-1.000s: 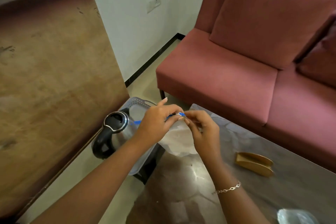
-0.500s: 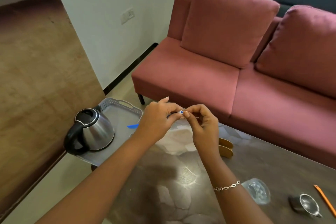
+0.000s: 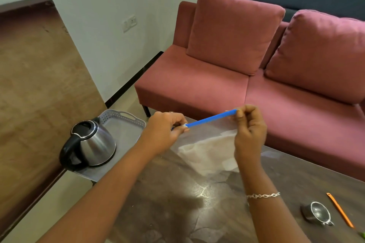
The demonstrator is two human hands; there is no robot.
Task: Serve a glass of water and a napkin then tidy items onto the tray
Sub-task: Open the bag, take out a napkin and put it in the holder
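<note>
I hold a clear zip bag (image 3: 207,150) with a blue zip strip (image 3: 211,118) above the dark table (image 3: 177,203). White napkins show through its plastic. My left hand (image 3: 167,132) pinches the white slider at the strip's left end. My right hand (image 3: 248,130) pinches the strip's right end. A grey tray (image 3: 126,124) sits at the table's left end with a steel kettle (image 3: 90,146) on it. The kettle and tray lie left of my left hand.
A small steel cup (image 3: 318,213) and an orange stick (image 3: 339,209) lie on the table at the right. A pink sofa (image 3: 237,77) stands behind the table. A wooden board (image 3: 39,85) leans at the left.
My hands, close together before, have moved apart along the blue strip: the right hand went right and the left stayed at the slider. The camera view shifted right, and the brass holder and glass left sight.
</note>
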